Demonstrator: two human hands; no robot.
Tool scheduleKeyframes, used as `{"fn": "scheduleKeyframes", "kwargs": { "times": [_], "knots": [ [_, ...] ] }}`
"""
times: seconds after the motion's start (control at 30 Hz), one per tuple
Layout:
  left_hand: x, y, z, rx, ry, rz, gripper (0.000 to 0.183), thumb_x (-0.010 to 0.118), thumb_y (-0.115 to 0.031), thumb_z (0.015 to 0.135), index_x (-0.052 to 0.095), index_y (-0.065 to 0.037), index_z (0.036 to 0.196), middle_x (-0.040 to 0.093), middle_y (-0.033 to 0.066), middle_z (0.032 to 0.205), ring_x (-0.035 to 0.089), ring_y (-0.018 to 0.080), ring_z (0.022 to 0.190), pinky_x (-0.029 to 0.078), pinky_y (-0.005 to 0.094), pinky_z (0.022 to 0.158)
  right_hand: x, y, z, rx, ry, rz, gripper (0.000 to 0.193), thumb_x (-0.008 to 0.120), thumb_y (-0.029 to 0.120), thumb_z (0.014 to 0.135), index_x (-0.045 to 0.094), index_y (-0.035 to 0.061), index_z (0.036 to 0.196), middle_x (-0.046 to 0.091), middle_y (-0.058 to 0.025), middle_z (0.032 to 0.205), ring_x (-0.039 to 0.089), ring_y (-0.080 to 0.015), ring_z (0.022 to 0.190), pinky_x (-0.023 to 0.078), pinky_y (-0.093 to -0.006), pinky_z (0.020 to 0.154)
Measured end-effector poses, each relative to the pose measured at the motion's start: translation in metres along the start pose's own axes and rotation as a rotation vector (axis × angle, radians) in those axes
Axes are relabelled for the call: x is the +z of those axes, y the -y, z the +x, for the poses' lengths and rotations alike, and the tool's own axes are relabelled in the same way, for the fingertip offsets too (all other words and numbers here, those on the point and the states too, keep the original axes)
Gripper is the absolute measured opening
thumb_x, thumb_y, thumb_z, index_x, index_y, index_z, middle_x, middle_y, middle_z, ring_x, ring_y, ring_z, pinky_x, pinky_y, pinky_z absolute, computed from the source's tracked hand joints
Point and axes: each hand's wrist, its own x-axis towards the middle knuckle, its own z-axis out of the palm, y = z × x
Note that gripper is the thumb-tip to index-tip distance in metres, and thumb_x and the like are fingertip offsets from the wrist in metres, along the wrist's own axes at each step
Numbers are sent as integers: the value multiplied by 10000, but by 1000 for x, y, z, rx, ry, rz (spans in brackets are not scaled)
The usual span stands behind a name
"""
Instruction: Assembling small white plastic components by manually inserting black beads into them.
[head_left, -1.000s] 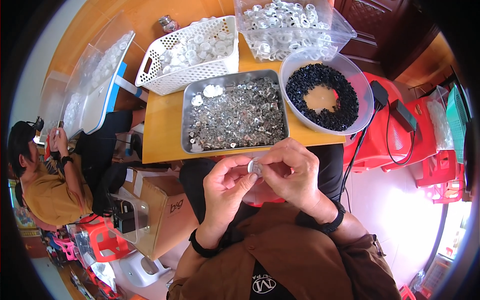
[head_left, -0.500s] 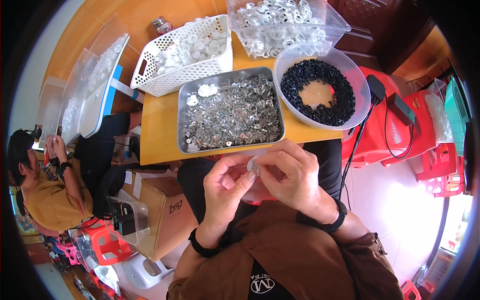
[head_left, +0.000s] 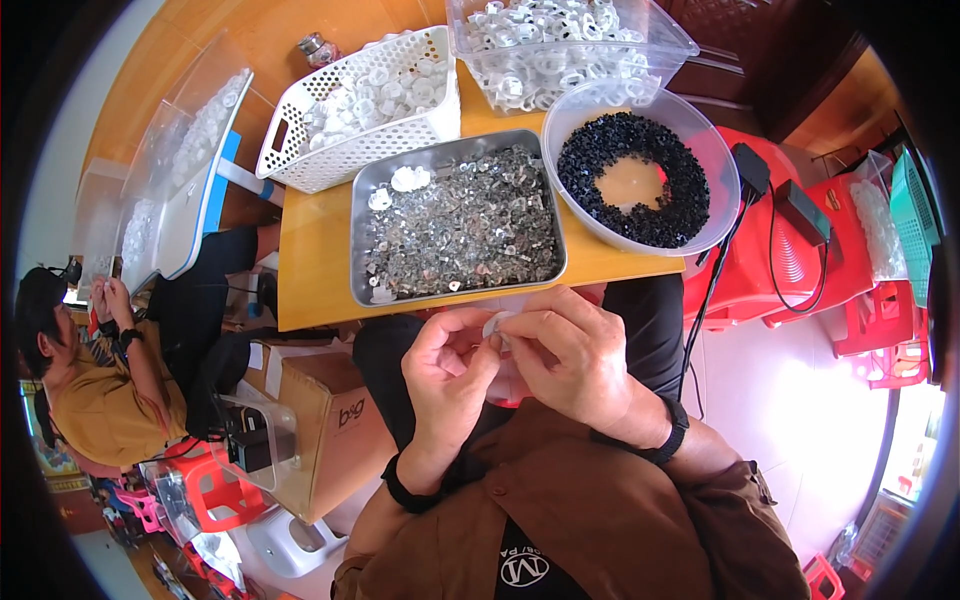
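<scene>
My left hand [head_left: 452, 372] and my right hand [head_left: 572, 352] meet over my lap, just in front of the table edge. Between their fingertips is a small round white plastic part [head_left: 495, 325], pinched from both sides. My fingers cover much of it, so its exact kind does not show. Just beyond my hands lies a metal tray [head_left: 360, 240] full of small shiny metal pieces, with a few white parts in its far left corner. To its right stands a round clear bowl [head_left: 725, 190] with many small black pieces ringed around its bare middle.
On the wooden table [head_left: 310, 260], a white perforated basket [head_left: 370, 150] and a clear bin [head_left: 570, 65] hold white plastic parts. A cardboard box [head_left: 325, 430] stands at my left, near a seated co-worker [head_left: 110, 400]. Red stools [head_left: 740, 290] and black cables [head_left: 715, 280] are at my right.
Both hands stay together over my lap. The round white part has turned and shifted slightly left between my fingertips, and my right fingers now cover more of it.
</scene>
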Motion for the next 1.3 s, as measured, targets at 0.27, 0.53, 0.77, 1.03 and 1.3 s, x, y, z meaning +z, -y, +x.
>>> {"fn": "scheduleKeyframes", "kwargs": {
  "times": [0.27,0.53,0.77,1.03,1.3],
  "knots": [
    [1,4,-2,23,-17,-7,224,577,91,858,540,57,1077,606,136,1106,619,156,953,517,281,845,5,0,0,107,-72,79,168,721,-7,667,653,60,806,609,-61,751,612,-199,602,495,-300,516],
    [0,12,-5,103,-24,-20,258,573,122,843,519,44,1084,582,166,1154,612,176,992,508,287,872,5,2,-3,114,-52,58,157,725,-20,679,659,58,799,617,-59,755,612,-172,587,488,-271,505],
    [0,13,-6,160,-60,-38,248,592,123,828,527,29,1049,593,161,1116,611,172,991,511,284,863,5,2,-4,11,-55,13,225,728,-22,667,673,55,870,605,-49,776,596,-168,591,487,-277,501],
    [-3,10,-3,221,-74,23,211,607,106,832,552,12,1012,618,148,1062,622,149,939,517,264,813,-4,7,-12,-242,102,-181,461,671,-14,595,633,-30,1055,569,-77,880,552,-187,628,486,-299,516],
    [-1,7,-2,206,-144,24,157,599,35,872,557,15,1021,639,132,1015,629,172,916,534,303,809,-4,7,-10,-187,238,-205,480,675,31,701,579,-37,1166,525,-53,848,536,-191,635,461,-303,509]
  ]
}}
